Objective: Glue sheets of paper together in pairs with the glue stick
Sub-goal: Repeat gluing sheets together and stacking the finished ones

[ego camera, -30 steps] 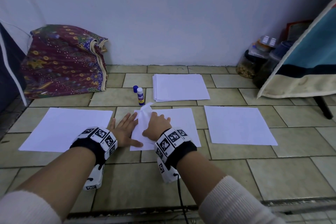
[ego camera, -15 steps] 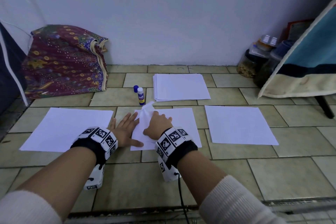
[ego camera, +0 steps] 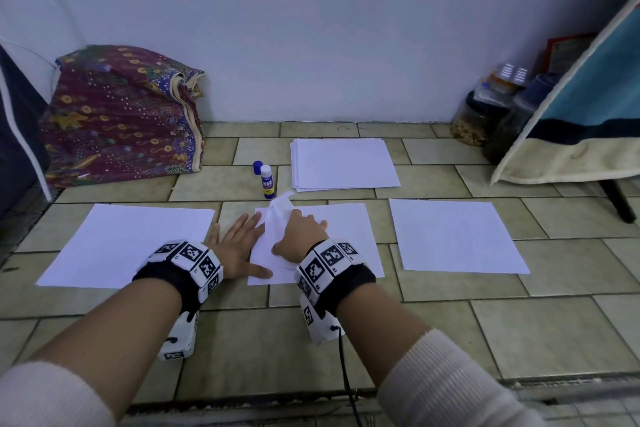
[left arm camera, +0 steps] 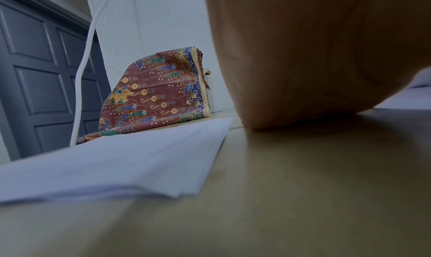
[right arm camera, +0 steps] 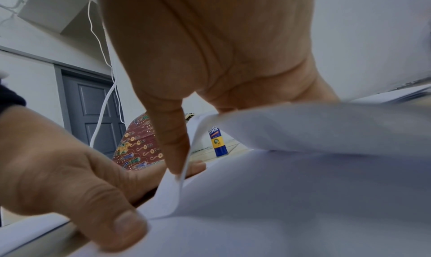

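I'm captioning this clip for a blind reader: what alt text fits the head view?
Two hands work the middle sheet on a tiled floor: left hand flat on its edge, right hand lifting the top layer. An uncapped glue stick and paper stack stand behind.

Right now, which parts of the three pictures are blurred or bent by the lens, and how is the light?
Head view: dim bluish light, sharp in the middle, tile lines bowed at the edges, the glue stick label readable. Left wrist view: the near paper corner and floor are soft, the batik cloth sharp. Right wrist view: the lifted sheet is smeared, the left hand nearby fairly sharp.
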`<state>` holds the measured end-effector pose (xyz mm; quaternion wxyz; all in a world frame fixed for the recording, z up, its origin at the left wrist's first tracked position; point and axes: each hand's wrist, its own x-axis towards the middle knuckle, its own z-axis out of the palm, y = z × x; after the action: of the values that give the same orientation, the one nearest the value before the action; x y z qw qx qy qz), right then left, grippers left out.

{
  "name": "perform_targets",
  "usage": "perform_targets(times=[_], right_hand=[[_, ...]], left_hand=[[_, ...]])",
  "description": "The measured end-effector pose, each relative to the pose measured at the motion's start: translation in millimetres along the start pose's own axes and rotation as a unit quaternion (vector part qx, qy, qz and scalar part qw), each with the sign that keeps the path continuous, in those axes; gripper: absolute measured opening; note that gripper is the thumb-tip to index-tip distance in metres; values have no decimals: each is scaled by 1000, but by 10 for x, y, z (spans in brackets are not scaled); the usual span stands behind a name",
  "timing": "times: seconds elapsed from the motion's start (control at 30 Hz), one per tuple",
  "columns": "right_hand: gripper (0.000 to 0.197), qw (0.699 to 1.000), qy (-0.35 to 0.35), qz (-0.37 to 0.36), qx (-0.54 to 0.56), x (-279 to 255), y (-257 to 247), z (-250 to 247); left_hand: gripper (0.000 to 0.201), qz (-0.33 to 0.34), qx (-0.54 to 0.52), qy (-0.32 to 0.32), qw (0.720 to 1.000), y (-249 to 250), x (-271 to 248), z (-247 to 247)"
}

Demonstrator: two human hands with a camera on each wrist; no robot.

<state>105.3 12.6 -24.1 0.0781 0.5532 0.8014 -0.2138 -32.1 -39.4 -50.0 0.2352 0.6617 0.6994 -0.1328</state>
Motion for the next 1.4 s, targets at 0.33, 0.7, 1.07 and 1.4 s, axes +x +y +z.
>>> perform_targets(times=[0.33, 0.7, 1.07, 1.4], right_hand=[[64, 999, -29, 30, 23, 50, -30, 68], [78, 999, -43, -24, 14, -35, 9, -24], [67, 998, -22, -5, 57, -16, 29, -38], [61, 998, -58, 6, -13, 63, 19, 27]], left_hand=[[98, 1, 1, -14, 1000, 33, -39, -39], [109, -8, 12, -30, 999, 45, -99, -74], [142, -2, -74, -29, 997, 14, -62, -94], [117, -15, -46, -26, 998, 36, -93, -89]])
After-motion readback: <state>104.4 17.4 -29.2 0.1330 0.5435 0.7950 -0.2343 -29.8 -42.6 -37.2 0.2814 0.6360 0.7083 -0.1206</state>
